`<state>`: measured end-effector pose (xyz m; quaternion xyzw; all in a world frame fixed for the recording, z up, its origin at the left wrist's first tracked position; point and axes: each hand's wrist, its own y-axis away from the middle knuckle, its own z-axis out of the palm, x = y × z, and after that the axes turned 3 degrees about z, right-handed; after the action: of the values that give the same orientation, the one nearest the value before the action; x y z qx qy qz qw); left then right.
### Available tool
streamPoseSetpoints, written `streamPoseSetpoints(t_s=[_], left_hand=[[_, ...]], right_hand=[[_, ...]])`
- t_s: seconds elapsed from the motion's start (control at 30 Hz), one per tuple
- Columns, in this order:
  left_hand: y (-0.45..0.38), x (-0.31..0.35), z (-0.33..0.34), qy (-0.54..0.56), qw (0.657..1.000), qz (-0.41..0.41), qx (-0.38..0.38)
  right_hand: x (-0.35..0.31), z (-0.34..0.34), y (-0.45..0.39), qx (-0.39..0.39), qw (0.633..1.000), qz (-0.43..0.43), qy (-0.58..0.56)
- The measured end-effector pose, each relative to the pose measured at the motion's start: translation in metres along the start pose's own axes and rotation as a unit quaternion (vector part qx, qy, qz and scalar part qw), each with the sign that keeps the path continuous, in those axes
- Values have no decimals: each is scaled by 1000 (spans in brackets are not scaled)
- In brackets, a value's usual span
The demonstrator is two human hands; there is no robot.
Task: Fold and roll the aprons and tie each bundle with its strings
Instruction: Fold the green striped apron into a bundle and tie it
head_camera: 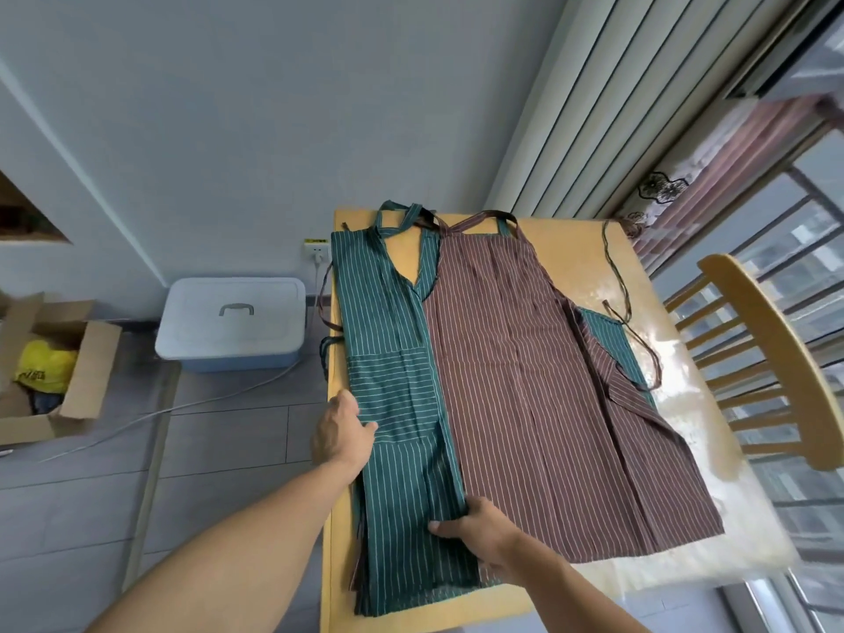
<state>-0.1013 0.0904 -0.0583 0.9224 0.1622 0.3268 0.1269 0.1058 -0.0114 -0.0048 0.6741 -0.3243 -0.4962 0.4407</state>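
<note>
**Inspector:** Start at the left. Floor items?

**Assistant:** An open cardboard box [68,372] with a yellow bag [45,365] inside, then a pale plastic storage bin [230,322] with a handled lid, against the wall below a wall socket [316,251].

**Inspector:** The table?

**Assistant:** A wooden table [589,253] carries both aprons. The green striped apron [392,358] lies along the table's left edge, its lower part stacked in folded layers.

**Inspector:** Left hand?

**Assistant:** The left hand [340,431] rests at the green apron's left edge near the pocket, fingers lying on the cloth, thumb along the edge. Whether it nips the fabric, I cannot tell.

**Inspector:** Right hand?

**Assistant:** The right hand [475,529] grips the fabric where the two aprons meet near the bottom, thumb on top, fingers curled under.

**Inspector:** Further right?

**Assistant:** The brown striped apron [548,381] lies spread flat, overlapping the green one. Its tie string [614,267] trails over the tabletop. A wooden chair [772,358] stands at the right side by the window [804,249].
</note>
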Motion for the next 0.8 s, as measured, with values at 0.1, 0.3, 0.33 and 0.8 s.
streamPoseSetpoints(t_s=[0.1,0.3,0.33,0.8], left_hand=[[13,18,-12,134,979,122,-99],[42,72,-78,472,840,75,-256],[44,79,-88,490,830,87,-252],[77,166,-104,339,930,98,-101]], right_hand=[[-41,-8,24,38,992,-97,-74],[-145,-39,84,4,956,-221,-195],[-156,-45,89,-2,953,-239,-189],[-165,-136,141,-66,930,-327,-150]])
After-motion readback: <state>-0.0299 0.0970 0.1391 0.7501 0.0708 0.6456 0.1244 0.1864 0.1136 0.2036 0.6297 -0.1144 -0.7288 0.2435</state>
